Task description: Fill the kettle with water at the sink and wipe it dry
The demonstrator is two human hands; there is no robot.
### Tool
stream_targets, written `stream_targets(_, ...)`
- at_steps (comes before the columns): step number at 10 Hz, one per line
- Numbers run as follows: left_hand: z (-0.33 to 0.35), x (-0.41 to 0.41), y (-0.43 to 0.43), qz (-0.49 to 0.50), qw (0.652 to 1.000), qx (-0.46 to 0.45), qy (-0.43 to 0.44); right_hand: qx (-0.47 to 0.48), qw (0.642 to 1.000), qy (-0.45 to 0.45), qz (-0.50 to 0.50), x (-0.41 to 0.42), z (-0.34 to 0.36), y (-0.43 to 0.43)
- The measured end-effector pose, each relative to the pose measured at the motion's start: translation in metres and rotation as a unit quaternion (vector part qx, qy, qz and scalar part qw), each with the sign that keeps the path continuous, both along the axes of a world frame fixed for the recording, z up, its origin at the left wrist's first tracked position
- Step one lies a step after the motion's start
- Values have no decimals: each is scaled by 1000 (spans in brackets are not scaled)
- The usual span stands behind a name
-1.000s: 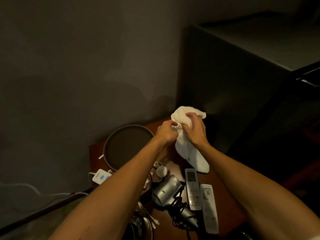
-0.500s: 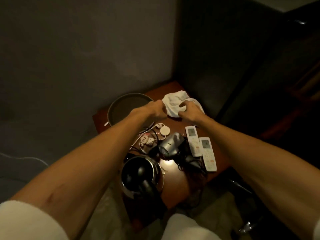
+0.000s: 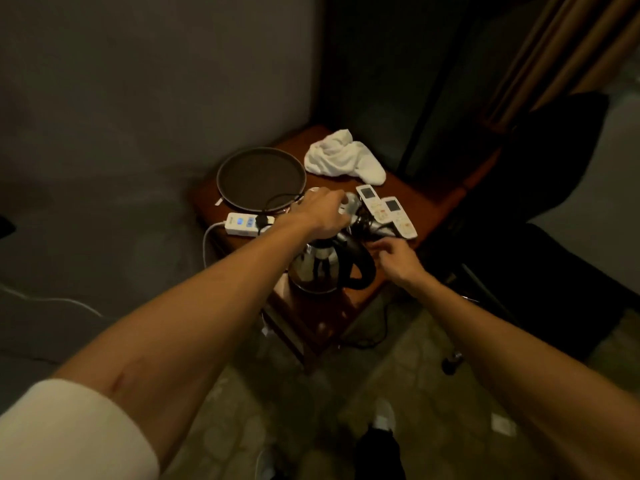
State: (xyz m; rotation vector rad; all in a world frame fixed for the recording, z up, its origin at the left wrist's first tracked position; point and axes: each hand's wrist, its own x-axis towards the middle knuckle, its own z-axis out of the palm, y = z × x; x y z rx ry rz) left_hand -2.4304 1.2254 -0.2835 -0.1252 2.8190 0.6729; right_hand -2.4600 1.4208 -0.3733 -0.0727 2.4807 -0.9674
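Observation:
A steel kettle [image 3: 317, 270] with a black handle [image 3: 363, 268] stands at the near edge of a small wooden table [image 3: 419, 199]. My left hand [image 3: 322, 213] is over the kettle's top with fingers bent downward; what lies under them is hidden. My right hand [image 3: 398, 258] hovers just right of the handle, fingers apart, holding nothing. A crumpled white cloth [image 3: 343, 159] lies loose at the table's back corner, away from both hands.
A round dark tray [image 3: 259, 178] sits at the back left, a white power strip [image 3: 242, 223] with a black plug in front of it. Two white remotes [image 3: 384, 207] and tangled black cords lie right of my left hand. A dark cabinet [image 3: 381, 81] stands behind.
Both hands let go of the white cloth, which now lies on the table's back corner. They drew back toward me to the kettle, the left over its top, the right by the handle.

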Motion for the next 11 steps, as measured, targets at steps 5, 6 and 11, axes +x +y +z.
stream_targets(5,-28,63,21,177,966,1,189,104,976,-1,193,86,-115,19)
stream_targets(6,-30,76,20,206,959,-8,194,61,986,-8,157,86,-122,15)
stream_targets(11,-24,105,45,163,986,19,-8,157,967,-4,202,97,-92,27)
